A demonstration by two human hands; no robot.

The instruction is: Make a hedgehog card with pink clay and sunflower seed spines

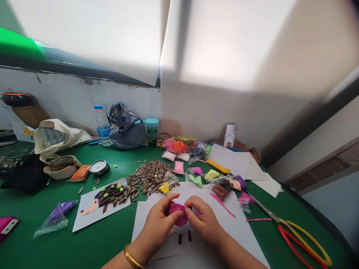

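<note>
While the left hand [157, 224] and the right hand [203, 220] are pinching the pink modelling clay piece [178, 215] from both sides, apparently for keeping it steady, it is sitting over the white paper sheet [232, 239]. Sunflower seeds [151, 177] are lying just beyond, probably for easy reach.

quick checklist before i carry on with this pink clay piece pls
Left hand and right hand both on the magenta clay piece: ok.
Clay seated on the white figure: cannot tell, fingers hide the join.
Two dark legs showing on the paper sheet: ok.
Sheet free of loose bits: not ok, a pink clay strip lies on it.
Scissors off the sheet: ok, they lie on the green mat.
</note>
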